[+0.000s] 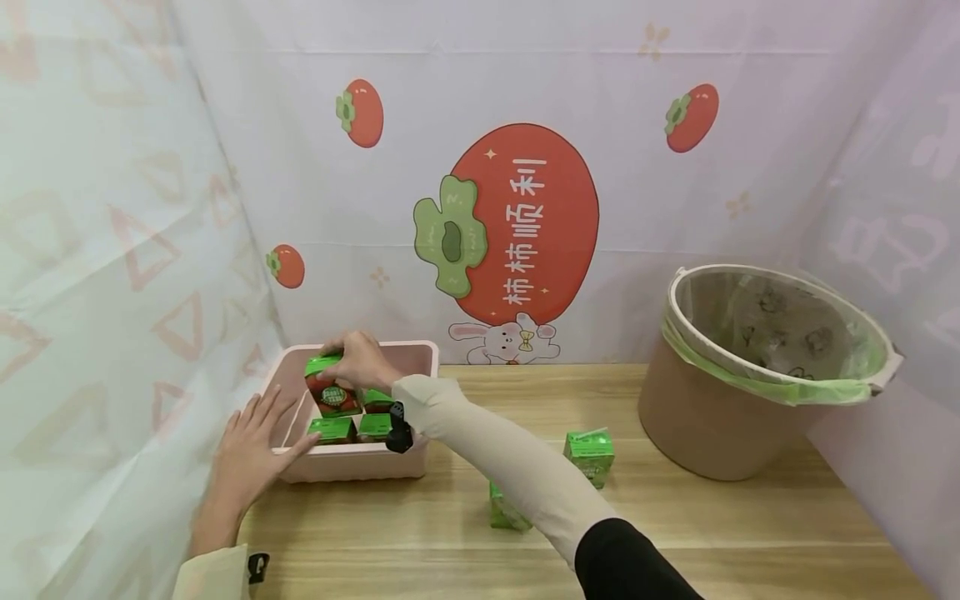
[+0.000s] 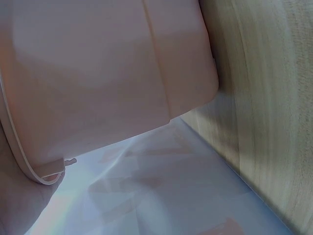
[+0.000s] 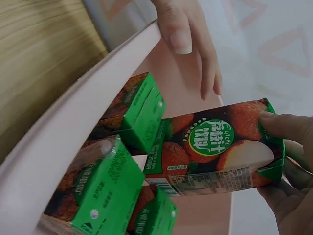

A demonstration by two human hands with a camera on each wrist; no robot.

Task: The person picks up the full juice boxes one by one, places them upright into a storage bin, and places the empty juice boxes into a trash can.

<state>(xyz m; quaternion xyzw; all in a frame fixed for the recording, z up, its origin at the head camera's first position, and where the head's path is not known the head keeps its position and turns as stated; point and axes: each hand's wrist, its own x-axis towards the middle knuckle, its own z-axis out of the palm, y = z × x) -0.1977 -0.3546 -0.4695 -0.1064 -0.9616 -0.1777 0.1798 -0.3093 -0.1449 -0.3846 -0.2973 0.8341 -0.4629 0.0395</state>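
Observation:
My right hand (image 1: 362, 360) grips a lychee juice box (image 3: 210, 147) by its top end, thumb on one side and fingers on the other. The juice box hangs over the pink bin (image 1: 352, 461), its lower end down among several other green-topped juice boxes (image 3: 107, 191) standing inside. At the bin's left rim lies my left hand (image 1: 251, 450), its fingers spread and the thumb reaching over the edge. The right wrist view shows those left fingers (image 3: 182, 39) straight over the rim. In the left wrist view the bin's outer wall (image 2: 98, 73) fills much of the picture.
Two more juice boxes stand on the wooden table, one (image 1: 590, 457) right of the centre and one (image 1: 506, 510) partly behind my right forearm. A large round bucket (image 1: 720, 425) with a green-edged liner stands at the right. Printed cloth (image 1: 637, 208) hangs behind.

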